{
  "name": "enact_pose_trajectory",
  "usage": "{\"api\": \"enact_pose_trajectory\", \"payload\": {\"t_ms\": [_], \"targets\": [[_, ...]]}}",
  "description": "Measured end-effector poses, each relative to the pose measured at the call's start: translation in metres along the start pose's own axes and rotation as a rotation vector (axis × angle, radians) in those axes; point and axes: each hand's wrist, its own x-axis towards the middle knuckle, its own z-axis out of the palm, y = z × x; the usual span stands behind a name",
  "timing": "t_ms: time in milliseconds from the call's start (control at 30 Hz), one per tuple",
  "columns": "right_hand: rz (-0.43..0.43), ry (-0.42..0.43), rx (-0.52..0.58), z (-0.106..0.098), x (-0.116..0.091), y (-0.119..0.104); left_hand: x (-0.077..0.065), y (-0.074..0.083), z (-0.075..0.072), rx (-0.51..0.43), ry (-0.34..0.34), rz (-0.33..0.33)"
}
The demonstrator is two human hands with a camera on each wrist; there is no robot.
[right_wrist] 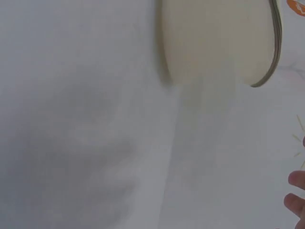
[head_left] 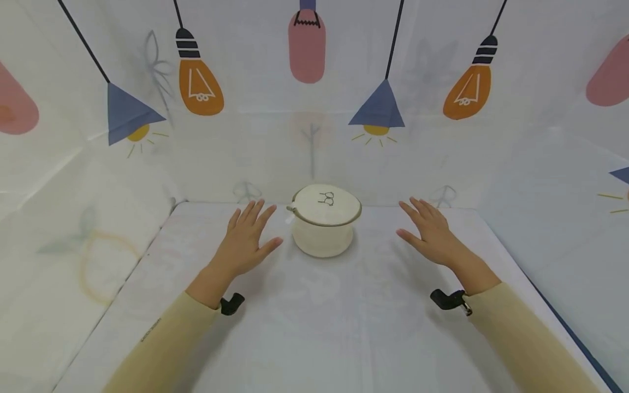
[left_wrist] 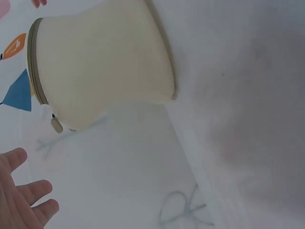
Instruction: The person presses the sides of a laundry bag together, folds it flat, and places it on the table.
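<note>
A round cream zip pouch [head_left: 322, 240] stands upright near the back of the white table. Its flat lid has a small dark line drawing, and a dark zip runs around the rim; the zip pull [left_wrist: 56, 125] hangs at the pouch's left side. To the left of the pouch my left hand [head_left: 244, 243] is held with fingers spread, apart from it. On the other side, farther off, my right hand [head_left: 429, 234] also has its fingers spread and holds nothing. Only fingertips of each hand show in the wrist views.
The white table [head_left: 314, 327] meets a white cloth backdrop [head_left: 255, 153] printed with hanging lamps and bulbs just behind the pouch. Cloth also borders the table at left and right. A black wrist strap piece [head_left: 232, 304] sits below each hand.
</note>
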Motion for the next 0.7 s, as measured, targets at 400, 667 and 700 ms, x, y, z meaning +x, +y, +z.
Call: {"api": "enact_pose_trajectory", "payload": {"t_ms": [400, 667, 700], "targets": [[-0.060, 0.078, 0.180, 0.024, 0.027, -0.027, 0.022, 0.018, 0.024, -0.155, 0.066, -0.022], [-0.056, 0.160, 0.347, 0.035, 0.041, -0.036, 0.037, 0.025, 0.039, -0.268, 0.119, -0.073], [-0.056, 0.171, 0.374, 0.036, 0.043, -0.037, 0.038, 0.026, 0.040, -0.281, 0.122, -0.080]]}}
